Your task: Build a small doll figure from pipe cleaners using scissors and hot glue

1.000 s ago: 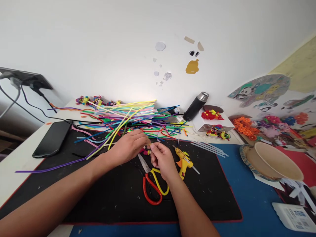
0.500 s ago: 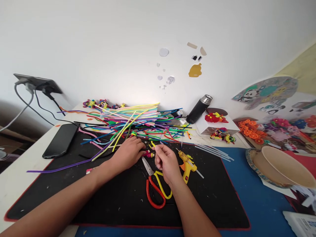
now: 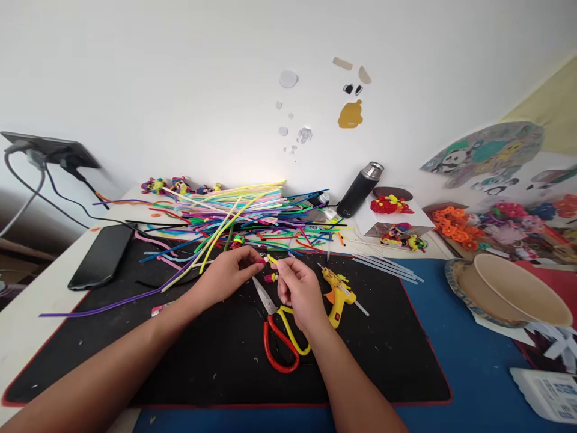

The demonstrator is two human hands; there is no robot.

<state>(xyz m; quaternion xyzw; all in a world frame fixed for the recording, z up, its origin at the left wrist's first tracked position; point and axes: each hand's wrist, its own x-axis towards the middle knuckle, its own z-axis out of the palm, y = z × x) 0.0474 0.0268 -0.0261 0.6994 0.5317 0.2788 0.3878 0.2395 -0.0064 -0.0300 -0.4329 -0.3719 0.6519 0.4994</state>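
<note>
My left hand pinches a small pink-red piece between thumb and fingertips, above the black mat. Close beside it, my right hand is closed on a small yellow piece whose tip points at the left fingertips. Another small pink and yellow piece lies just below, between the hands. Scissors with one red and one yellow handle lie under the hands. A yellow glue gun rests right of my right hand.
Behind the hands lies a heap of colourful pipe cleaners. A phone is at the left, a black bottle at the back, clear glue sticks and a round bowl at the right.
My left hand has lifted from the mat with the pink-red piece, its fingertips now near the yellow piece in my right hand. The whole view has shifted slightly.
</note>
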